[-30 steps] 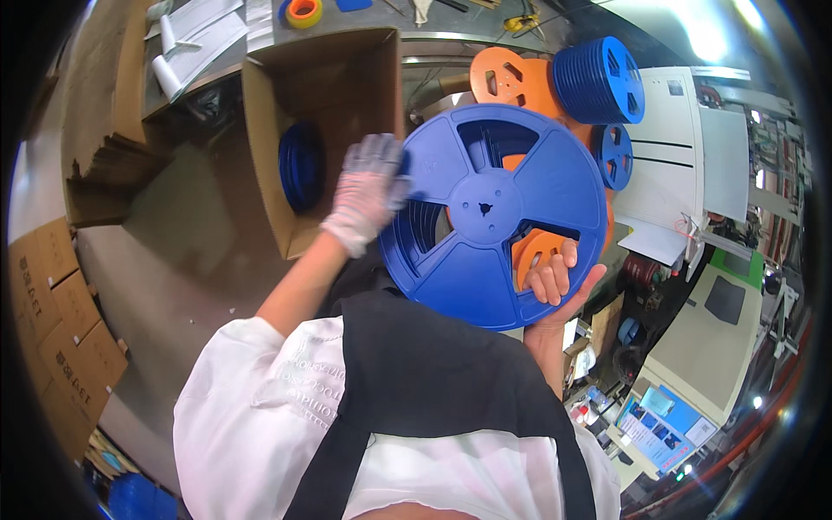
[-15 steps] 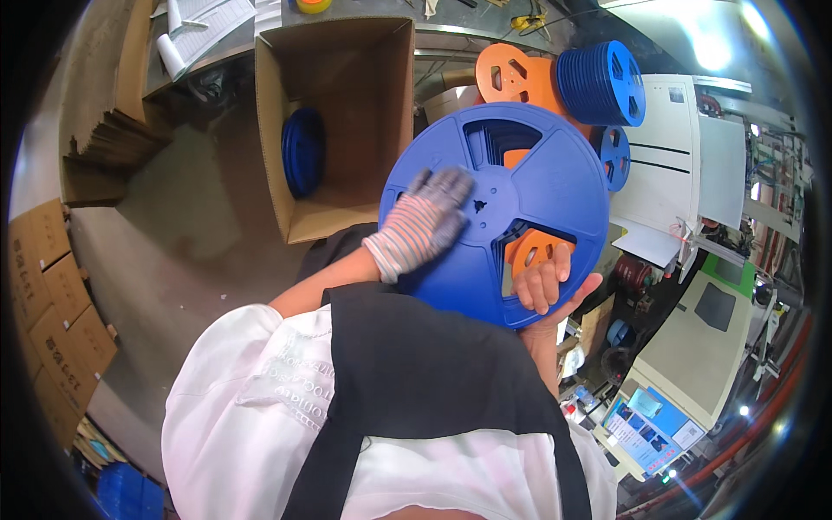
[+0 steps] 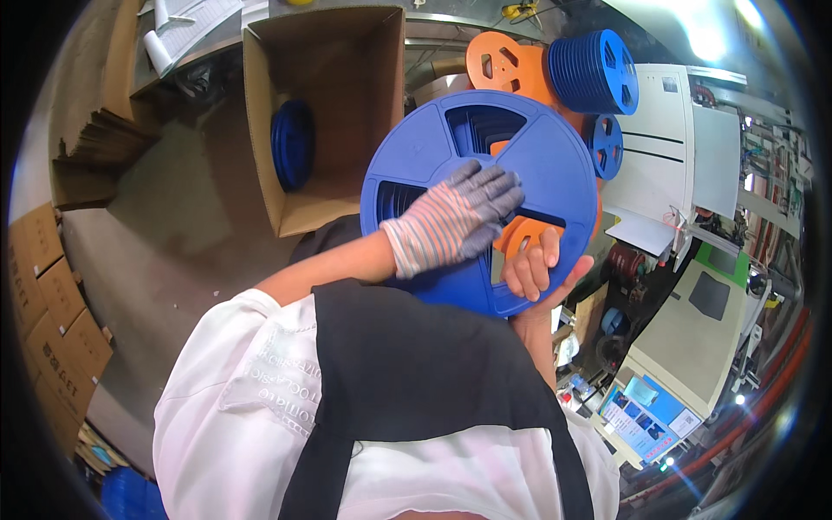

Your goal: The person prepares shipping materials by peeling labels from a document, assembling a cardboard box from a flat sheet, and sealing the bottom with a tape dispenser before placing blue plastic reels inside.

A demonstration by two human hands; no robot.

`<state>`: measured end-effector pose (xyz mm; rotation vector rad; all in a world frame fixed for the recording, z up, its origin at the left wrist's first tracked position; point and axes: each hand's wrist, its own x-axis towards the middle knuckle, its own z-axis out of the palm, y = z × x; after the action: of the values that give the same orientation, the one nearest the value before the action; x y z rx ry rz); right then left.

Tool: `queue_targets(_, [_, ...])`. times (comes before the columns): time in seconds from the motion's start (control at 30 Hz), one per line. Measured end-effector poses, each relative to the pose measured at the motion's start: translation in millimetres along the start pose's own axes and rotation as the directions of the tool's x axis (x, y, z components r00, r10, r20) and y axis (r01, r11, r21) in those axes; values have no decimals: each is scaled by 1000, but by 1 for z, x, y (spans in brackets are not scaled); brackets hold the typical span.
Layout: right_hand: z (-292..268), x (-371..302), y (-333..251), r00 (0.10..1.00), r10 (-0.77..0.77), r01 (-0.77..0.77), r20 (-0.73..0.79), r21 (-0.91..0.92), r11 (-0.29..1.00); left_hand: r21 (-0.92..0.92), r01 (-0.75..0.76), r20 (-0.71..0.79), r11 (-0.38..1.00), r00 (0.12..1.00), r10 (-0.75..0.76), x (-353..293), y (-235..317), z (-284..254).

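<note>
A stack of large blue plastic reels (image 3: pixel 559 169) is held upright before my chest, the front one facing up toward me. My left hand (image 3: pixel 459 217), in a grey striped glove, lies flat across the front reel's hub with its fingers stretched out. At the lower right, my bare right hand (image 3: pixel 537 269) grips the stack, its fingers hooked through a window cutout and its thumb outside the rim. Through the cutouts, more reel layers and orange plastic show behind. How many reels the stack holds I cannot tell.
An open cardboard box (image 3: pixel 347 74) stands at the left with several blue reels (image 3: pixel 293 146) inside. Beyond the stack are orange reels (image 3: pixel 496 68) and another row of blue reels (image 3: pixel 598 74). Closed cartons (image 3: pixel 61 303) line the far left. A machine (image 3: pixel 680 334) stands at the right.
My gloved left hand has slid rightward over the hub. The front reel has turned, so its cutouts sit differently. The right hand keeps its grip on the rim.
</note>
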<state>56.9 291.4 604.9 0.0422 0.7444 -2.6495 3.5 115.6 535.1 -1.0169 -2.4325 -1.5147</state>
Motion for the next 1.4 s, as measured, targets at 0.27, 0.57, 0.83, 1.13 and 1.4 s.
queue_targets(0.27, [-2,4,-2,998,42,-42,-39,-9,999,-26,-15,-14,1000,1000,14,9,2,1])
queue_targets(0.57, [-14,-6,-7,992,-52,59,-115,60,996,-2,-122,286,993,951,117,-73,-16,-7])
queue_targets(0.83, [-22,-5,-8,993,-44,56,-107,115,992,105,-139,290,985,952,103,-57,-18,-18])
queue_targets(1.13, [-20,-3,-11,986,-95,109,-133,97,989,372,221,68,901,962,-264,-86,-85,-21])
queue_targets(1.4, [-10,35,-19,992,-114,115,54,-17,993,-62,543,-363,837,769,-526,-60,-52,-33])
